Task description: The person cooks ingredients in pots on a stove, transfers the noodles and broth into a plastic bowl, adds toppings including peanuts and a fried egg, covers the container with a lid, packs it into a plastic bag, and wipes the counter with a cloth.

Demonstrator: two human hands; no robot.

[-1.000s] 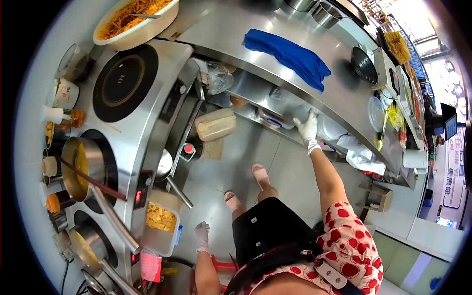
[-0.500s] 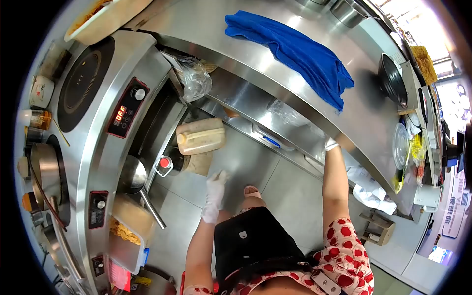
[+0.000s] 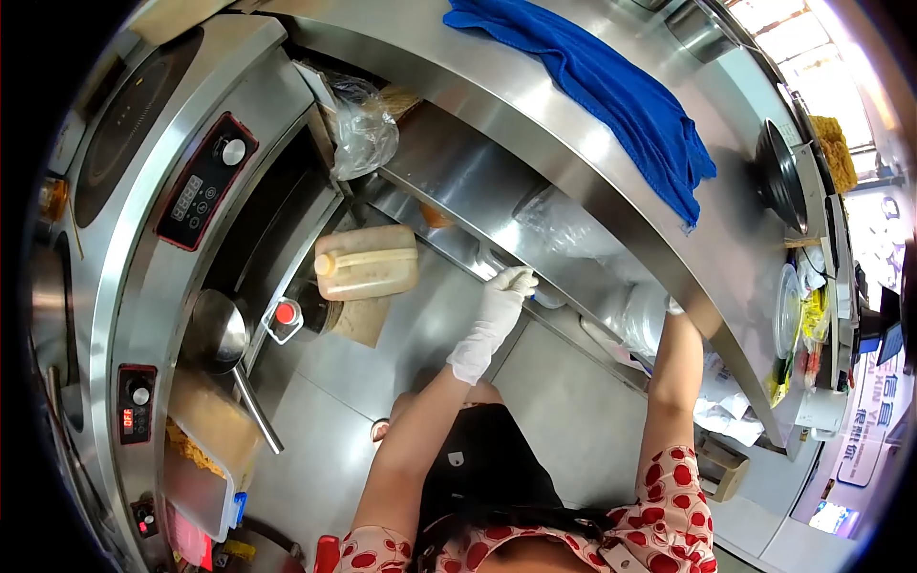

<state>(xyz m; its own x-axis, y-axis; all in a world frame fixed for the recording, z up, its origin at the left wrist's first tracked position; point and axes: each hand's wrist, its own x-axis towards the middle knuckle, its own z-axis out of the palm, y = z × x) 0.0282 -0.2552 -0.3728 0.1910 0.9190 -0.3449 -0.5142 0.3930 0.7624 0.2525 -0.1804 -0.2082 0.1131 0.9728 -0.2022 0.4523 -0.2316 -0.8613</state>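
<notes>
Both gloved grips at the underside of the steel table

My left grip (image 3: 504, 298) is at the edge of the lower shelf (image 3: 465, 250) beneath the table (image 3: 712, 110), fingers bent and the back of the glove toward me. Just beside it, partly covered by my fingers, is a container with a blue handle (image 3: 547, 300); I cannot tell whether I am gripping it or only touching near it.

My right grip (image 3: 674, 306) reaches under the table's front edge. Only a bit of white glove shows, so I cannot tell if it is open or closed, or on anything. Near it, on the upper shelf (image 3: 468, 172), are clear plastic pieces (image 3: 643, 317), with a crumpled clear bag (image 3: 564, 224) farther left.

On the table above lie a blue cloth (image 3: 611, 86) and, to its right, a black bowl (image 3: 781, 179), tilted in my view. To the left of my left grip, well apart from it, a large capped jug (image 3: 371, 265) is by a flattened piece of cardboard (image 3: 363, 321), near a red-capped bottle (image 3: 286, 313). Farther left are a long-handled pan (image 3: 218, 331) and a tub of yellow-orange food (image 3: 205, 439), beside the cooker (image 3: 143, 239).
</notes>
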